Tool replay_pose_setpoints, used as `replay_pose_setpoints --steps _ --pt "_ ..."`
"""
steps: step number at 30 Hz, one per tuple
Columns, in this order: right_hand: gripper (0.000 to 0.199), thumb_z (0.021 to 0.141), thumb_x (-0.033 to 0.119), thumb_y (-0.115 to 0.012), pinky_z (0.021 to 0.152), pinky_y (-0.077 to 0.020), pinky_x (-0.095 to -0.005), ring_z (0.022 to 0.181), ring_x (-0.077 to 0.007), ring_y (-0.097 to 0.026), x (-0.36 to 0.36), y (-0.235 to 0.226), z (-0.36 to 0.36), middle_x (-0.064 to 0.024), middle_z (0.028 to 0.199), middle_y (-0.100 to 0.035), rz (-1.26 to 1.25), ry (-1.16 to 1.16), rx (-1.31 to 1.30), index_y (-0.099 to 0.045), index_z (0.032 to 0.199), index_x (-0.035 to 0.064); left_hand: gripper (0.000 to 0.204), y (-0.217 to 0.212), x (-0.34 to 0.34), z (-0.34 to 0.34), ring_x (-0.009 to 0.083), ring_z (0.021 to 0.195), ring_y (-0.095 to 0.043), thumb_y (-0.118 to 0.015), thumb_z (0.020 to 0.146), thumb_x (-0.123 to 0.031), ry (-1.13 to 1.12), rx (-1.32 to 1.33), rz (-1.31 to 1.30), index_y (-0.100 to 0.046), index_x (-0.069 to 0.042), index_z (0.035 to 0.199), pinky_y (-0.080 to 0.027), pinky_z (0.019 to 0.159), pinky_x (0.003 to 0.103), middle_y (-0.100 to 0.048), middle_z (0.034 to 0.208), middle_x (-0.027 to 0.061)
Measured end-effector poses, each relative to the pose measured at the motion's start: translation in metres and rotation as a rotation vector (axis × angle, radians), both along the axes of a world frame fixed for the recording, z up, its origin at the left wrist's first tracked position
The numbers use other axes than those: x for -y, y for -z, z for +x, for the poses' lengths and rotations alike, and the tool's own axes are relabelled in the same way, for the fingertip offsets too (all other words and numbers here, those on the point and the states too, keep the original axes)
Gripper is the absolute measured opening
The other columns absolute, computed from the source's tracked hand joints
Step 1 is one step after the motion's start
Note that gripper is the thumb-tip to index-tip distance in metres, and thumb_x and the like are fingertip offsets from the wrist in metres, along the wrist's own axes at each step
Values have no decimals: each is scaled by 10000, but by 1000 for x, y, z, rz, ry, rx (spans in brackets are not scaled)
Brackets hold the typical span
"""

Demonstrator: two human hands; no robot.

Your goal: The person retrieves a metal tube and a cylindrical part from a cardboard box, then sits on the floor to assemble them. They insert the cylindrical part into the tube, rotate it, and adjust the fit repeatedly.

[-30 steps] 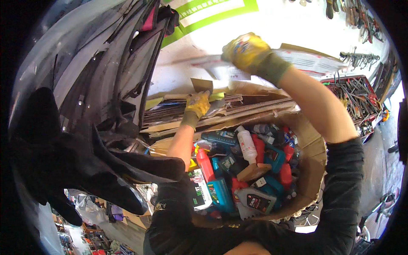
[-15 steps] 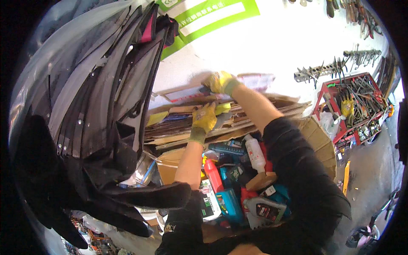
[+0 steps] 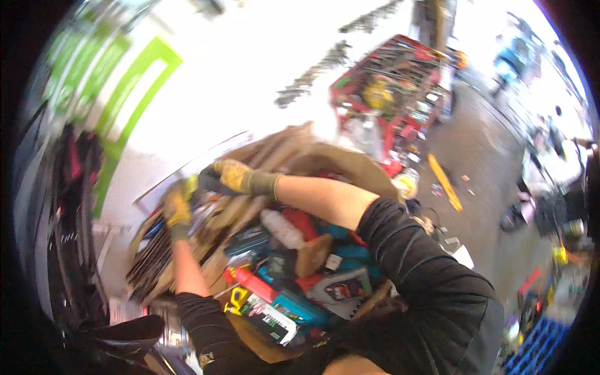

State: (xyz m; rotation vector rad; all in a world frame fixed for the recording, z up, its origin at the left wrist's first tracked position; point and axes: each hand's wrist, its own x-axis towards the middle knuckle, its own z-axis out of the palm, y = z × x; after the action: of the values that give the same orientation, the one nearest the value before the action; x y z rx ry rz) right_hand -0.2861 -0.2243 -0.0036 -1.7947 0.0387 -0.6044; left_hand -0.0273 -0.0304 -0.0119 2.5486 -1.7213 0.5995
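Both hands wear yellow work gloves with dark palms. My left hand is at the upper edge of a stack of flattened cardboard, its fingers smeared by motion. Close beside it, my right hand is curled inward at the same edge, dark fingers bent down; what they hold, if anything, is hidden. A pale flat sheet shows behind the hands, against the wall. Below my arms stands a large open cardboard box with several bottles in it, among them a white bottle and a red bottle.
A red tool tray full of hand tools stands beyond the box. Black hanging covers crowd the left. On the floor at right lie a yellow strip and a blue plastic crate. Tool racks line the white wall.
My view has swung to the right and tilted. My right hand has come down from the wall to beside my left hand at the cardboard stack.
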Motion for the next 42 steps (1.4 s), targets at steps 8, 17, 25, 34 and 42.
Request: replay_pose_setpoints --steps 8,17,25,34,42 --pt "431 1044 389 -663 978 -539 -337 1082 -154 -681 -56 -12 -341 -46 1183 -745 447 141 -28 -697 1294 39 812 -11 76 -150 438 1458 -439 -519 1019 -637 -522 195 -293 -433 -51 1573 -346 1181 625 -460 1591 231" --pt "614 1092 357 -554 1219 -355 -393 1436 -234 -494 -138 34 -641 -159 1572 -500 830 465 409 -427 1557 -24 508 35 78 -542 276 1143 -689 -477 1122 -401 569 -2071 -608 -599 13 1390 -528 1059 438 -730 1224 143" --pt "679 1048 448 -587 1144 -466 -442 1374 -318 -553 -260 48 -846 -188 1484 -558 1045 888 731 -426 1538 6 678 36 64 -805 357 1584 -244 -441 1112 -440 633 -2795 151 -236 -119 1673 -111 1275 545 -296 1715 144" --pt "489 1080 407 -546 1072 -545 -430 1225 -272 -681 -318 81 -1120 -124 1303 -712 1014 1436 1274 -597 1405 47 545 33 77 -1036 337 1373 -564 -498 1106 -385 482 -2831 347 -481 -64 1546 -423 1188 491 -597 1485 179" --pt "432 1075 376 -566 1026 -572 -424 1125 -256 -721 -291 87 -1238 -110 1216 -745 926 1409 1088 -629 1348 49 501 49 76 -1149 269 1081 -633 -524 1108 -376 342 -2927 492 -558 9 1426 -511 1036 395 -643 1177 116"
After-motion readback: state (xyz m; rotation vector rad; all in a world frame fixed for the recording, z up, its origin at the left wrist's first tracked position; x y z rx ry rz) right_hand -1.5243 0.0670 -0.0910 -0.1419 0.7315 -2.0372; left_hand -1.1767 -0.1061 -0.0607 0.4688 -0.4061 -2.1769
